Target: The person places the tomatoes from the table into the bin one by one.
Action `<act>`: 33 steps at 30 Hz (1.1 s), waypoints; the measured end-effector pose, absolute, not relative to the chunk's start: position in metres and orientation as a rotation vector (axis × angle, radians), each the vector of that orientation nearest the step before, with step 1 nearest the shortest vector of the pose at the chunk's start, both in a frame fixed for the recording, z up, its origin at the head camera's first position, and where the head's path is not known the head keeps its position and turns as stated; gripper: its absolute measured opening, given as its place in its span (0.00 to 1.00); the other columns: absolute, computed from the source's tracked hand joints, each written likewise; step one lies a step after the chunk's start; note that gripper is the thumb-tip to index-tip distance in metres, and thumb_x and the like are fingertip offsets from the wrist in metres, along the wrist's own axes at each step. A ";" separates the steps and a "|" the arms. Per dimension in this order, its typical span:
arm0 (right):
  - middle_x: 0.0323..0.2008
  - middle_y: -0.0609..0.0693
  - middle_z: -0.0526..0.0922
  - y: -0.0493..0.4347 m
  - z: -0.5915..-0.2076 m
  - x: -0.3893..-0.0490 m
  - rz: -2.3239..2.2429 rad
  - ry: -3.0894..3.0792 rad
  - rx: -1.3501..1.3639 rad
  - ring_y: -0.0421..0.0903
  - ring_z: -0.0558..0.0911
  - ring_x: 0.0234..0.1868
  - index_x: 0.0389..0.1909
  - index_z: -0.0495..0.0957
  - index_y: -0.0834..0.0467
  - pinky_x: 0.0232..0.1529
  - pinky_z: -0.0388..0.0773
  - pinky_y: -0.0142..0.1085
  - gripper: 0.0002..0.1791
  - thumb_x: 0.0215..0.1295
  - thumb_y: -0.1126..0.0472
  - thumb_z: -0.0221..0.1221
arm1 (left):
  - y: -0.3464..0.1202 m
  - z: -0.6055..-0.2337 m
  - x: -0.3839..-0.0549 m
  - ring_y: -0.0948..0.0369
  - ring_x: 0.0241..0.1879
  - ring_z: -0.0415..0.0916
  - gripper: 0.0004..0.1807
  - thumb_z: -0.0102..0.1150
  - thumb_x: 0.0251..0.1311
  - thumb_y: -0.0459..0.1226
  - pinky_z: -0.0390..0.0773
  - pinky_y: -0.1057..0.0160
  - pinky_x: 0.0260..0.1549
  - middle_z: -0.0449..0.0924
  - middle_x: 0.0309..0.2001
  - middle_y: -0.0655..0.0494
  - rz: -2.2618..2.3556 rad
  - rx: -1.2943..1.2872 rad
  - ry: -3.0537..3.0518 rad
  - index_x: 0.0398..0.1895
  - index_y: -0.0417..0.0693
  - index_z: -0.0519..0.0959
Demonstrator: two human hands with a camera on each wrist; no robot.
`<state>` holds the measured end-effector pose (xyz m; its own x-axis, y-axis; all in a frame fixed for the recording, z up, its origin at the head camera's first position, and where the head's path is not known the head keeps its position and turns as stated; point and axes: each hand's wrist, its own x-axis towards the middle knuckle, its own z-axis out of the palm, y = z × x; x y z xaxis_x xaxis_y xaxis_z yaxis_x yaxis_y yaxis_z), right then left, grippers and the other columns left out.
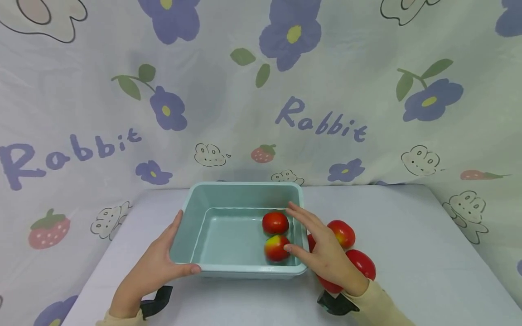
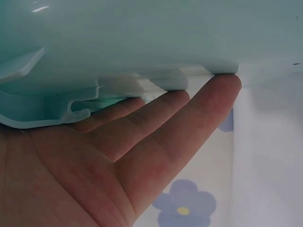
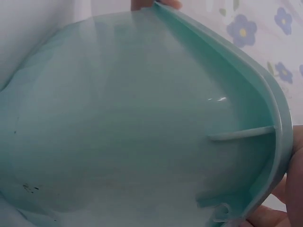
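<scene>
A pale blue-green plastic bin stands on the table with two shiny round fruits in its right side. The far fruit is red, and the near one is red with yellow. My left hand spreads around the front left corner, thumb along the front rim. In the left wrist view, straight fingers touch the bin's outer wall. My right hand reaches over the right rim with extended fingers, its thumb in front of the near fruit. The right wrist view mostly shows the bin's outside.
Several more red fruits lie on the table right of the bin, partly behind my right hand, including a red-and-yellow one and a red one. A white table lies beneath. Behind it hangs a printed cloth.
</scene>
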<state>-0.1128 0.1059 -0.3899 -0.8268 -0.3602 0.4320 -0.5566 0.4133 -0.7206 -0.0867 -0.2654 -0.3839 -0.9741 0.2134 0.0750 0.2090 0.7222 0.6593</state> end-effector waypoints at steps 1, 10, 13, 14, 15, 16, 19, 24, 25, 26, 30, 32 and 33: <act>0.67 0.41 0.61 0.106 -0.390 -0.113 1.387 -2.450 0.804 0.42 0.63 0.66 0.64 0.65 0.43 0.51 0.72 0.46 0.38 0.51 0.53 0.68 | -0.265 -0.384 -0.087 0.45 0.66 0.48 0.69 0.75 0.35 0.48 0.61 0.36 0.53 0.41 0.73 0.49 1.112 0.354 2.909 0.73 0.63 0.32; 0.61 0.40 0.68 0.117 -0.384 -0.116 1.449 -2.430 0.685 0.41 0.67 0.62 0.59 0.70 0.44 0.52 0.73 0.46 0.33 0.49 0.60 0.69 | -0.262 -0.384 -0.087 0.42 0.60 0.59 0.66 0.74 0.37 0.50 0.71 0.37 0.44 0.47 0.71 0.44 1.115 0.308 2.915 0.74 0.59 0.35; 0.59 0.46 0.71 0.121 -0.372 -0.114 1.447 -2.429 0.659 0.45 0.70 0.60 0.58 0.71 0.51 0.54 0.71 0.48 0.31 0.50 0.65 0.68 | -0.262 -0.383 -0.087 0.39 0.62 0.55 0.66 0.73 0.37 0.50 0.68 0.34 0.45 0.45 0.72 0.43 1.096 0.305 2.917 0.74 0.58 0.35; 0.59 0.48 0.72 0.123 -0.368 -0.114 1.437 -2.428 0.652 0.46 0.71 0.59 0.58 0.71 0.54 0.54 0.71 0.48 0.30 0.51 0.66 0.67 | -0.262 -0.383 -0.088 0.39 0.63 0.55 0.66 0.74 0.37 0.50 0.67 0.34 0.46 0.45 0.72 0.43 1.092 0.307 2.920 0.74 0.57 0.35; 0.58 0.50 0.72 0.125 -0.363 -0.113 1.433 -2.423 0.648 0.47 0.72 0.58 0.57 0.71 0.57 0.54 0.71 0.48 0.30 0.51 0.67 0.67 | -0.262 -0.383 -0.088 0.39 0.63 0.54 0.66 0.74 0.37 0.50 0.66 0.34 0.46 0.44 0.72 0.43 1.092 0.309 2.920 0.74 0.57 0.35; 0.58 0.52 0.72 0.126 -0.359 -0.113 1.423 -2.421 0.642 0.49 0.72 0.58 0.57 0.71 0.59 0.54 0.71 0.47 0.29 0.51 0.68 0.66 | -0.262 -0.383 -0.088 0.39 0.63 0.55 0.67 0.74 0.37 0.50 0.66 0.34 0.46 0.44 0.72 0.43 1.089 0.311 2.923 0.74 0.56 0.35; 0.57 0.55 0.73 0.132 -0.348 -0.113 1.380 -2.423 0.620 0.50 0.72 0.58 0.56 0.71 0.62 0.55 0.70 0.40 0.28 0.52 0.70 0.65 | -0.262 -0.383 -0.088 0.41 0.62 0.55 0.67 0.75 0.36 0.50 0.67 0.34 0.46 0.45 0.71 0.44 1.095 0.308 2.927 0.74 0.56 0.35; 0.56 0.57 0.73 0.144 -0.344 -0.117 1.373 -2.432 0.563 0.52 0.73 0.57 0.56 0.70 0.64 0.52 0.67 0.23 0.27 0.53 0.70 0.65 | -0.261 -0.382 -0.087 0.44 0.57 0.61 0.67 0.75 0.35 0.50 0.74 0.39 0.42 0.48 0.70 0.43 1.105 0.288 2.923 0.73 0.60 0.35; 0.56 0.56 0.73 0.147 -0.345 -0.119 1.390 -2.434 0.548 0.52 0.73 0.57 0.56 0.70 0.64 0.52 0.66 0.21 0.27 0.53 0.69 0.64 | -0.261 -0.382 -0.087 0.45 0.56 0.62 0.68 0.75 0.35 0.50 0.74 0.40 0.42 0.48 0.70 0.43 1.105 0.288 2.923 0.73 0.61 0.34; 0.56 0.56 0.73 0.150 -0.347 -0.121 1.419 -2.433 0.539 0.53 0.73 0.57 0.57 0.70 0.64 0.51 0.66 0.20 0.27 0.54 0.69 0.64 | -0.261 -0.381 -0.087 0.45 0.56 0.62 0.68 0.75 0.35 0.50 0.74 0.41 0.42 0.48 0.70 0.43 1.103 0.291 2.924 0.73 0.61 0.34; 0.57 0.52 0.73 0.163 -0.361 -0.132 1.498 -2.424 0.508 0.51 0.72 0.58 0.58 0.70 0.60 0.52 0.66 0.21 0.26 0.57 0.66 0.63 | -0.261 -0.381 -0.087 0.47 0.58 0.60 0.69 0.75 0.34 0.49 0.70 0.40 0.46 0.46 0.71 0.44 1.082 0.306 2.935 0.73 0.61 0.33; 0.58 0.50 0.73 0.170 -0.369 -0.139 1.512 -2.414 0.502 0.49 0.72 0.58 0.59 0.70 0.57 0.52 0.67 0.22 0.27 0.57 0.65 0.63 | -0.262 -0.381 -0.087 0.47 0.58 0.60 0.69 0.76 0.34 0.49 0.70 0.40 0.46 0.46 0.71 0.44 1.084 0.313 2.936 0.73 0.61 0.33; 0.58 0.49 0.72 0.174 -0.373 -0.142 1.499 -2.415 0.502 0.49 0.72 0.58 0.59 0.70 0.56 0.53 0.67 0.24 0.27 0.57 0.64 0.63 | -0.261 -0.382 -0.088 0.47 0.57 0.60 0.69 0.76 0.34 0.49 0.71 0.41 0.46 0.46 0.71 0.44 1.089 0.311 2.934 0.73 0.61 0.33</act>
